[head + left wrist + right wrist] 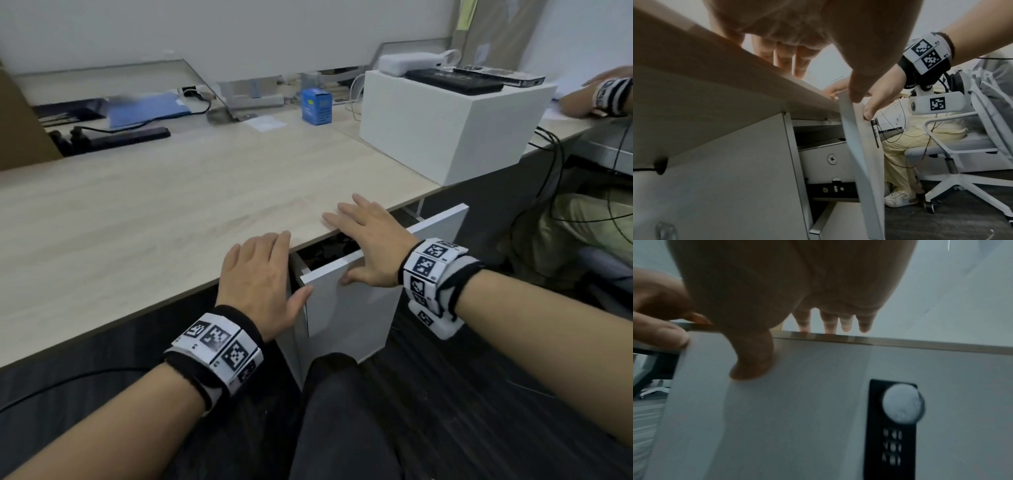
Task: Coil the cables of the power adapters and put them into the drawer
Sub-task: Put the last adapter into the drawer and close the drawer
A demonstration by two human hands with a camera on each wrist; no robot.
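1. While the white flat-fronted drawer [346, 301] stands slightly out from under the pale wood-grain desk [171, 212] at lower centre of the head view, my 2 hands bracket its top edge.
2. My left hand [257, 274] lies with straight fingers on the desk edge, and its thumb touches the drawer front's left corner; it grips nothing.
3. My right hand [370, 246] reaches over the gap, its fingers flat on the desk top, its thumb pressed against the drawer's front panel [818, 402]; it holds nothing either.
4. Dark shapes show in the narrow opening [325, 250] between the drawer front and the desk edge; I cannot tell what they are.
5. Low in the right wrist view, a black keypad lock with a round silver knob [900, 405] sits on the panel, to the right of my thumb.
6. Toward the upper right of the head view, a white box [445, 120] rests on the desk, and a small blue carton [317, 106] stands left of it.
7. At the far right edge, another person's banded wrist [609, 96] rests on the desk.
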